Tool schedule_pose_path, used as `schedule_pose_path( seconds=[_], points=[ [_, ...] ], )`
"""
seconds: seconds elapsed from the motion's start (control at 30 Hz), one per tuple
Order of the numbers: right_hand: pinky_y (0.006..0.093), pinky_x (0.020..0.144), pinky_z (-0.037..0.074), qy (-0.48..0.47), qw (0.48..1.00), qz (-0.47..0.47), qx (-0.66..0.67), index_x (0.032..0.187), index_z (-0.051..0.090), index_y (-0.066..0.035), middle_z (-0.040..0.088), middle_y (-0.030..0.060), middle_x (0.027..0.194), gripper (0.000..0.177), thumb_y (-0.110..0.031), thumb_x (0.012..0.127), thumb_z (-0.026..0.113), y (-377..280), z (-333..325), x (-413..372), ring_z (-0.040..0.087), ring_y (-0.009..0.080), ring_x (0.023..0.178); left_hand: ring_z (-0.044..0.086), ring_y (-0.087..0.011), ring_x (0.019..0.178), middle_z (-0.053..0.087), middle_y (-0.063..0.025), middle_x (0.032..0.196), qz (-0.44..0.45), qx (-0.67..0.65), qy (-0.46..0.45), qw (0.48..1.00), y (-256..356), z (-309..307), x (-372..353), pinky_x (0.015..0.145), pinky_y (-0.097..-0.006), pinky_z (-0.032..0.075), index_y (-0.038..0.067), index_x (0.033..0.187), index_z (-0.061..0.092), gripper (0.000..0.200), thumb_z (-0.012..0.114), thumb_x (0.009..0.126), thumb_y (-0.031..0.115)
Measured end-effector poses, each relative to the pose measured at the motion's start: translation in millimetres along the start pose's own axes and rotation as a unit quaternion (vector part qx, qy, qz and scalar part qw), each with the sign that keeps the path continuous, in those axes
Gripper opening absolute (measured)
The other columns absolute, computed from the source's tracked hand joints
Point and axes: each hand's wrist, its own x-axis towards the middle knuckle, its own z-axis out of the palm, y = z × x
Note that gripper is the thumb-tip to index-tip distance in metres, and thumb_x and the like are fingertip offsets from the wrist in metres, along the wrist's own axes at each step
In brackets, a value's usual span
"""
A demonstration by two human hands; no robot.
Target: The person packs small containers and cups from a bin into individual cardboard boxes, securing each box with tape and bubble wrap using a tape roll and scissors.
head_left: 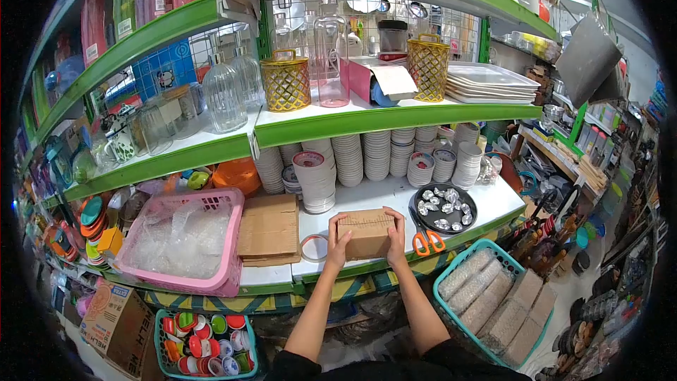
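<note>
A small brown cardboard box (367, 245) rests at the front of the white shelf, between my two hands. My left hand (337, 241) is pressed against its left side, thumb toward the front. On the opposite side my right hand (396, 237) grips the box, fingers curled over the top edge. A roll of tape (314, 248) lies just left of my left hand. To the right of my right hand are scissors with orange handles (428, 243), beside a black round tray (444, 195) of clear, gem-like pieces. Flat cardboard pieces (269, 229) are stacked further left.
A pink basket (236, 240) of bubble wrap stands at left. Stacks of white bowls (348, 159) line the back under a green-edged shelf (395, 120). Below are a teal basket of wrapped parcels (446, 289), another of colourful lids (204, 346), and a carton (113, 324).
</note>
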Motion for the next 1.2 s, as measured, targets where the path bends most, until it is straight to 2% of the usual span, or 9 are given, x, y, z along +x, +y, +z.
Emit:
schedule_pose_path(
  seconds=[0.37, 0.67, 0.77, 0.83, 0.87, 0.93, 1.07, 1.13, 1.2],
  points=[
    [0.0363, 0.107, 0.023, -0.006, 0.997, 0.071, -0.021, 0.122, 0.042, -0.003, 0.043, 0.0178, 0.131, 0.044, -0.034, 0.092, 0.048, -12.2, -4.5, -2.0, 0.038, 0.0277, 0.126, 0.039, -0.0215, 0.118, 0.043, -0.0109, 0.121, 0.005, 0.03, 0.0, 1.0, -3.8, -6.6, 2.2, 0.102, -0.0316, 0.027, 0.006, 0.122, 0.04, 0.043, 0.054, 0.085, 0.021],
    [0.0336, 0.096, 0.037, 0.045, 0.984, 0.121, -0.126, 0.106, 0.049, -0.003, 0.059, 0.0184, 0.116, 0.022, -0.021, 0.094, 0.048, -18.3, 1.7, 6.9, 0.054, 0.0278, 0.11, 0.053, -0.0168, 0.1, 0.055, -0.0077, 0.109, -0.058, 0.024, -0.009, 0.998, 7.7, -11.2, 9.0, 0.089, -0.0292, 0.041, 0.007, 0.118, 0.048, 0.037, 0.062, 0.086, 0.02],
    [0.0293, 0.093, 0.038, 0.058, 0.983, 0.123, -0.122, 0.102, 0.051, -0.001, 0.06, 0.014, 0.112, 0.017, -0.016, 0.095, 0.047, -16.7, 2.3, 6.8, 0.052, 0.0175, 0.105, 0.055, -0.0164, 0.096, 0.057, -0.0094, 0.108, -0.088, 0.028, 0.011, 0.996, 11.5, -8.1, 7.9, 0.087, -0.0288, 0.041, 0.006, 0.119, 0.048, 0.037, 0.061, 0.086, 0.019],
    [0.0352, 0.094, 0.038, 0.06, 0.976, 0.14, -0.158, 0.105, 0.05, -0.003, 0.06, 0.02, 0.115, 0.021, -0.02, 0.094, 0.046, -16.9, 2.6, 6.6, 0.055, 0.0317, 0.11, 0.058, -0.0212, 0.098, 0.058, -0.0153, 0.116, -0.064, 0.125, 0.028, 0.99, 16.1, -5.5, 5.3, 0.087, -0.0312, 0.042, 0.007, 0.128, 0.044, 0.047, 0.061, 0.087, 0.022],
    [0.0352, 0.094, 0.038, 0.061, 0.975, 0.14, -0.158, 0.105, 0.05, -0.003, 0.06, 0.02, 0.115, 0.021, -0.02, 0.094, 0.046, -16.8, 3.1, 5.8, 0.055, 0.0317, 0.11, 0.058, -0.0212, 0.098, 0.058, -0.0153, 0.116, -0.065, 0.125, 0.028, 0.99, 18.8, -5.8, 0.7, 0.087, -0.0312, 0.042, 0.007, 0.128, 0.044, 0.047, 0.061, 0.087, 0.022],
    [0.0362, 0.092, 0.039, 0.063, 0.976, 0.11, -0.176, 0.105, 0.05, -0.002, 0.06, 0.0219, 0.113, 0.021, -0.02, 0.094, 0.045, -19.7, 5.2, 5.3, 0.056, 0.0341, 0.108, 0.057, -0.0309, 0.108, 0.052, -0.0219, 0.126, -0.172, 0.202, -0.008, 0.964, 61.2, 1.3, -8.8, 0.092, -0.0344, 0.042, 0.008, 0.136, 0.038, 0.062, 0.063, 0.085, 0.034],
    [0.0372, 0.09, 0.041, 0.056, 0.973, 0.107, -0.197, 0.105, 0.05, -0.002, 0.06, 0.0232, 0.11, 0.022, -0.021, 0.094, 0.044, -25.7, 5.2, 5.0, 0.057, 0.0354, 0.106, 0.048, -0.0359, 0.121, 0.047, -0.0249, 0.131, -0.085, 0.279, -0.063, 0.955, 54.7, -14.3, -31.7, 0.099, -0.0375, 0.038, 0.008, 0.141, 0.031, 0.079, 0.064, 0.081, 0.047],
    [0.0378, 0.089, 0.041, 0.052, 0.97, 0.1, -0.216, 0.106, 0.05, -0.003, 0.06, 0.0241, 0.109, 0.022, -0.021, 0.094, 0.044, -27.2, 5.8, 5.5, 0.057, 0.036, 0.104, 0.039, -0.0353, 0.129, 0.045, -0.0263, 0.133, -0.065, 0.564, -0.126, 0.814, 40.0, -28.2, -43.4, 0.105, -0.0391, 0.032, 0.005, 0.138, 0.036, 0.084, 0.068, 0.076, 0.051],
    [0.0375, 0.09, 0.041, 0.049, 0.969, 0.107, -0.218, 0.106, 0.051, -0.003, 0.06, 0.0235, 0.11, 0.023, -0.021, 0.094, 0.044, -28.6, 5.7, 5.0, 0.057, 0.0356, 0.105, 0.041, -0.0349, 0.127, 0.048, -0.0249, 0.13, -0.092, 0.582, -0.133, 0.797, 34.5, -36.0, -52.8, 0.105, -0.04, 0.033, 0.003, 0.133, 0.043, 0.078, 0.07, 0.075, 0.048]
  ],
)
